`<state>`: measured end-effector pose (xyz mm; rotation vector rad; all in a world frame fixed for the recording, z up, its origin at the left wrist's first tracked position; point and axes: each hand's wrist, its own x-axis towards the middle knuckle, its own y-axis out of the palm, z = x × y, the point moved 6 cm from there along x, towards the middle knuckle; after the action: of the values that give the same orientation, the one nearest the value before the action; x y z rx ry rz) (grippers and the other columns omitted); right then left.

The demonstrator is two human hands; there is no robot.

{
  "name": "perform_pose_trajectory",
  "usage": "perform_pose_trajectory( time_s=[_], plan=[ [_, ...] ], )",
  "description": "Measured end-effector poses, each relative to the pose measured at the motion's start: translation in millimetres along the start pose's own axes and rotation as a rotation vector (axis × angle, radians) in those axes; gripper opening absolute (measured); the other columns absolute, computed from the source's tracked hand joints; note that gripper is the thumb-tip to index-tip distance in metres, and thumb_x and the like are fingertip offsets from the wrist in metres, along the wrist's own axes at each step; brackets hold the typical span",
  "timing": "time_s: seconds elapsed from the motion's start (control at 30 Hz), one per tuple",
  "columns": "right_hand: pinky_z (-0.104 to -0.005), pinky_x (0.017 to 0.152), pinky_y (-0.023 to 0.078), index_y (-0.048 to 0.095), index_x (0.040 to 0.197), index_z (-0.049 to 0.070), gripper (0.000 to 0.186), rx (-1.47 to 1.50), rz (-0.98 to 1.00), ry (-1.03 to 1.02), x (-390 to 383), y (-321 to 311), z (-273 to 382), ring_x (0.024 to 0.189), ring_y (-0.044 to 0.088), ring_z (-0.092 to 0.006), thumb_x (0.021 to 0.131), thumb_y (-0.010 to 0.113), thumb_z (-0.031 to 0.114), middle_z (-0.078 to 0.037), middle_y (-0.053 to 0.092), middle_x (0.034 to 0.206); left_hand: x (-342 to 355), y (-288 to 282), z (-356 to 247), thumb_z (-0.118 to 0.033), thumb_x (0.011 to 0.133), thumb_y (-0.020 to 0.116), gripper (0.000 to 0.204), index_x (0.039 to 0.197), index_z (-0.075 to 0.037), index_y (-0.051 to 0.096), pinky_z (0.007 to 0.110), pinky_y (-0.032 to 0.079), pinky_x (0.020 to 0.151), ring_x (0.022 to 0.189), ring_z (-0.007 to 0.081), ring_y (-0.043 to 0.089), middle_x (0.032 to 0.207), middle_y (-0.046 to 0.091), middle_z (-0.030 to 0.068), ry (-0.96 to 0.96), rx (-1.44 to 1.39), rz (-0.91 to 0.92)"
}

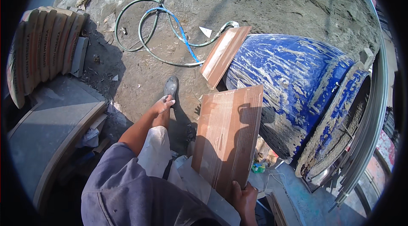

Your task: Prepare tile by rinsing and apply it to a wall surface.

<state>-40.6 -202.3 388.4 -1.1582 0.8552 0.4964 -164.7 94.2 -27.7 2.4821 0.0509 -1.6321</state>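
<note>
Right hand [245, 200] pinches near edge of brown ribbed-back tile [219, 120], thumb on top, other fingers hidden beneath. Tile tilted beside legs, just left of blue mixer drum [289, 69]; second tile [224, 54] by drum's far end. Left hand [163, 105] at knee, fingers loosely bent; cannot tell any hold. Step looks like one-handed tile handling; shifting it calls for firm edge grip.

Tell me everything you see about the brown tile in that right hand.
The brown tile is a flat rectangle, apparently ceramic, its visible face finely ribbed, streaked pale and partly in shadow. The right hand grips its near edge, thumb on the ribbed face. It appears tilted, beside the blue drum; whether anything supports it underneath is unclear.
</note>
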Motion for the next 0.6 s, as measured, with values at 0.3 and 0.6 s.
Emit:
perform_pose_trajectory(
  time_s=[0.3,0.6],
  plan=[
    [-0.0329,0.056,0.046,0.063,0.085,-0.005,0.024,0.135,0.002,-0.164,-135,-120,66,0.060,0.062,-0.0273,0.083,0.056,0.018,-0.021,0.061,0.067,-188,146,-12,-0.062,0.077,0.053,0.087,0.139,-0.008,0.024,0.042,0.020,0.106,0.130,0.0264,0.028,0.141,0.031,0.0104,-0.209,-0.504,0.643],
    [-0.0245,0.072,0.045,0.058,0.106,-0.003,0.030,0.677,-0.157,-0.466,-123,-195,-57,0.081,0.055,-0.0089,0.084,0.061,0.017,-0.003,0.062,0.091,-323,117,-241,-0.020,0.080,0.065,0.049,0.121,-0.003,0.045,0.036,0.045,0.088,0.101,0.0214,0.055,0.114,0.055,0.0086,0.571,-0.623,0.583]
  ],
)
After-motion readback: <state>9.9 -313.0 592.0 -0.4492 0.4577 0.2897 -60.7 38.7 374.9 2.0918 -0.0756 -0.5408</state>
